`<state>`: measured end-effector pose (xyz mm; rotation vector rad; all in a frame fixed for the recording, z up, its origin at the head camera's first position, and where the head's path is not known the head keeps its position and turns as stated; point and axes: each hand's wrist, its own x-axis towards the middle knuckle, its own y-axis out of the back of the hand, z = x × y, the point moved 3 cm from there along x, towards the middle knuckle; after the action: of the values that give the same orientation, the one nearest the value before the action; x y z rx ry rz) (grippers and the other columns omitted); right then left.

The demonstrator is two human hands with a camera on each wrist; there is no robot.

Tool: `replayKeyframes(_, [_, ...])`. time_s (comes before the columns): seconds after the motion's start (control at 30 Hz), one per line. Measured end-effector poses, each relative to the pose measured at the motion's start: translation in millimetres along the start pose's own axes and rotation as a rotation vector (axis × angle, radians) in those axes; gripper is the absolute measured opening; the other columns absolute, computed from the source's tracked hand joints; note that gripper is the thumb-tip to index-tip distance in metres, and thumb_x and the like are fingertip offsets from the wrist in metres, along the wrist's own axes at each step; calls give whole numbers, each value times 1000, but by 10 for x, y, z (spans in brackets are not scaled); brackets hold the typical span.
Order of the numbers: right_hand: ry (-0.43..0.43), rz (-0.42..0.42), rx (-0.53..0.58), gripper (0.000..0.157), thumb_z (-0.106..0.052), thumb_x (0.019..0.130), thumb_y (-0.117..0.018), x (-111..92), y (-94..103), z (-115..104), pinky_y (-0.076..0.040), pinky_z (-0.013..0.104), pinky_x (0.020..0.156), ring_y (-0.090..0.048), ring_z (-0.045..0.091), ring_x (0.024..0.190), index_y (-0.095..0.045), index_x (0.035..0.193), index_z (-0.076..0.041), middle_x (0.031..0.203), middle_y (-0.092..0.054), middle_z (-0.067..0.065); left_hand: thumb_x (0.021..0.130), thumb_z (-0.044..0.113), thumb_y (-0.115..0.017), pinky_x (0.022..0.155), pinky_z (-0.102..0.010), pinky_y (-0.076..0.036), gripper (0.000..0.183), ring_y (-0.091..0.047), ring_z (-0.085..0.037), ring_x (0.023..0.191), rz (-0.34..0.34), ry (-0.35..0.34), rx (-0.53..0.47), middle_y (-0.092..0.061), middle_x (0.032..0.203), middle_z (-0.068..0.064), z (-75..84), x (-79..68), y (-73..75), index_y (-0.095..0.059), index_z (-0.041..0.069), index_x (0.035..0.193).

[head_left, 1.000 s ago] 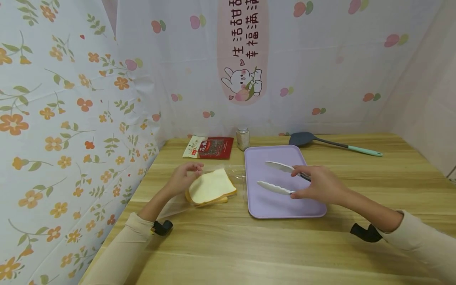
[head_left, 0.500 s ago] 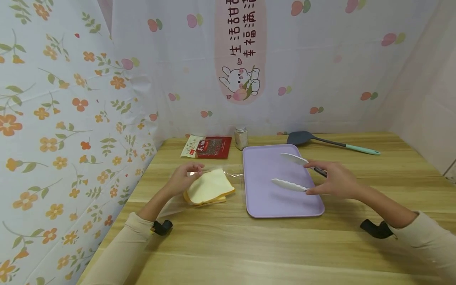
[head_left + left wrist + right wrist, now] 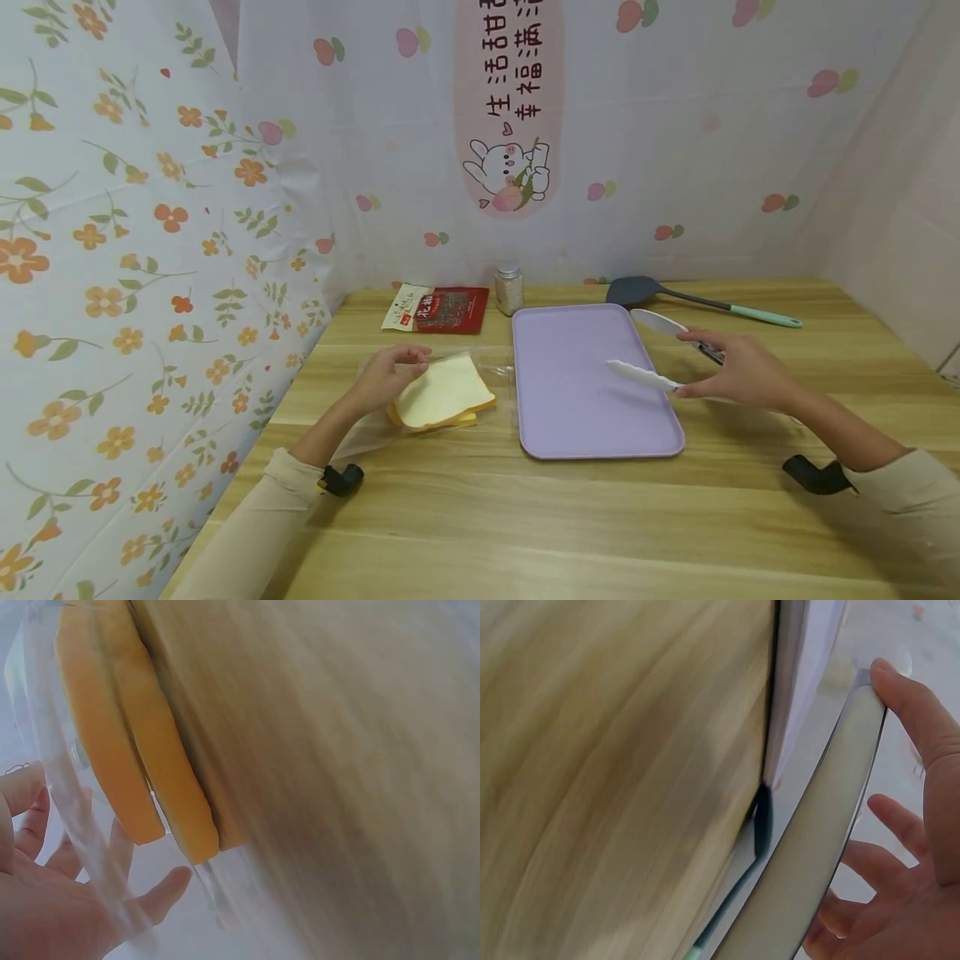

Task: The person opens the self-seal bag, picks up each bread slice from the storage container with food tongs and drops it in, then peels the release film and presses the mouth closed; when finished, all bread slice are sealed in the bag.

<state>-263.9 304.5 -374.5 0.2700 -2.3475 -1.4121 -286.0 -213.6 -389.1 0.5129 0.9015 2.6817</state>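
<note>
At the tray's (image 3: 577,367) right edge, we hold leftward-pointing tongs (image 3: 642,375) in wide-spread right fingers (image 3: 703,337), bread (image 3: 442,392) near the opposite edge.

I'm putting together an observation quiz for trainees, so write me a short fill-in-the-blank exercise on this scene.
1. The right hand holds a pair of ____.
2. In the head view, the bread lies to the ____ of the tray.
3. The tray is light ____ in colour.
4. A cartoon ____ is printed on the back curtain.

Missing words: tongs; left; purple; rabbit.
</note>
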Motion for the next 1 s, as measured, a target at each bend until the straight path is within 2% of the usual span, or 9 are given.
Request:
replayKeyframes(0.2, [-49,10,-8,90,-49,68,-89,-36,62,170,-27,28,48,-24,10,51,-54,138,-2,130,-59,29,98,10,-62,87,-49,-52,12,-61,-37,114,2,7,-6,-65,127,-18,-1,-10,-13,-66,0,92])
replayKeyframes(0.3, [-58,14,-38,89,-49,68,-89,-55,68,250,-32,29,54,-36,14,60,-55,136,-1,129,-59,29,98,9,-62,88,-50,-52,12,-60,-38,115,-2,9,-4,-64,127,-19,2,-17,-13,-65,-1,91])
replayKeyframes(0.37, [-74,4,-54,90,-50,69,-88,-70,69,303,-32,29,54,-36,15,60,-55,136,-1,117,-63,27,98,8,-62,88,-51,-52,12,-59,-40,117,-3,8,-3,-64,127,-20,2,-19,-14,-65,-1,91])
replayKeyframes(0.53, [-143,-38,-77,93,-53,70,-86,-105,101,413,-27,30,48,-26,11,53,-51,139,-1,114,-62,29,98,9,-61,89,-51,-51,12,-58,-39,117,-13,8,-2,-63,128,-21,-7,-5,-26,-65,-1,93])
replayKeyframes(0.6, [-159,-51,-90,94,-55,71,-85,-113,123,449,-33,31,52,-36,15,58,-50,139,0,128,-56,33,99,10,-61,88,-49,-51,12,-59,-37,116,-19,13,-3,-62,130,-21,-10,2,-31,-65,-1,93])
replayKeyframes(0.7, [-167,-59,-101,94,-54,72,-84,-119,150,526,-48,45,63,-58,33,78,-50,138,3,131,-54,34,99,11,-61,85,-46,-51,12,-59,-37,117,-24,20,-10,-62,131,-21,-8,7,-35,-65,0,94])
replayKeyframes(0.77, [-165,-55,-103,93,-53,73,-84,-129,163,589,-49,57,74,-58,45,101,-50,137,5,132,-53,35,99,11,-61,85,-46,-51,12,-58,-37,119,-27,15,-15,-62,131,-22,-6,12,-34,-65,0,95])
replayKeyframes(0.83, [-166,-54,-94,92,-52,73,-85,-141,171,652,-45,66,82,-50,53,116,-51,136,6,133,-52,34,99,11,-61,85,-47,-51,13,-57,-38,120,-34,10,-18,-61,131,-22,-4,16,-32,-65,0,96])
replayKeyframes(1.0, [-178,-60,-93,93,-53,72,-85,-155,179,754,-44,65,83,-53,51,111,-51,135,8,131,-53,36,99,12,-61,88,-50,-52,14,-57,-39,120,-34,4,2,-62,131,-21,4,14,-9,-66,-1,97])
